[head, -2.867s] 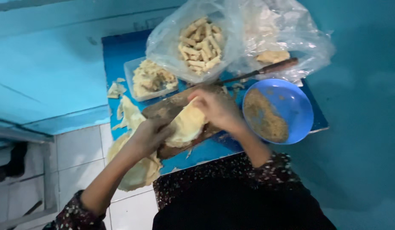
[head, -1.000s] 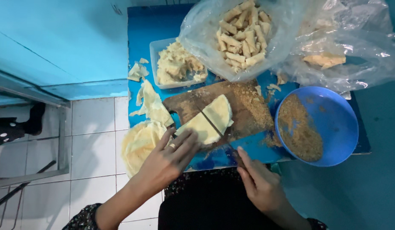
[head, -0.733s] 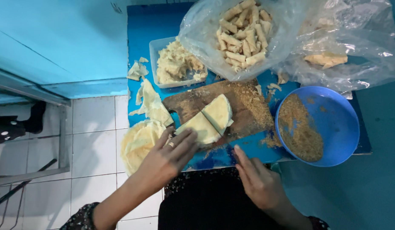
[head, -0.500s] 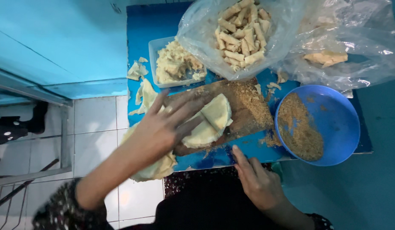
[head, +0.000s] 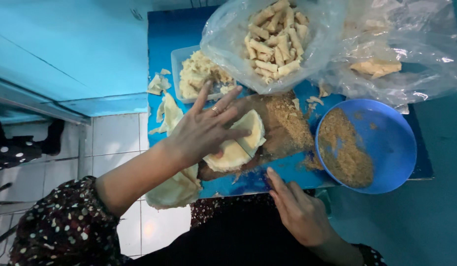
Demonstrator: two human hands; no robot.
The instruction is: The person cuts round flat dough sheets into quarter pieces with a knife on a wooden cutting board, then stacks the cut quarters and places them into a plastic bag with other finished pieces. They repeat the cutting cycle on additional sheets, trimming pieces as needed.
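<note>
Dark patterned cloth covers the person's lap at the near edge, and just past it the right hand lies loose and empty, fingertips touching the rim of the blue surface, seemingly to steady it. Farther in, the left hand is spread flat with no grip closed, palm and fingers pressing on the cut pale wrapper sheets so they stay put on the brown wooden board. A stack of whole wrappers hangs off the surface's left edge. Beside the board sits a blue bowl of brown crumbs. Beyond lie a clear tray of scraps and plastic bags holding rolled pieces.
</note>
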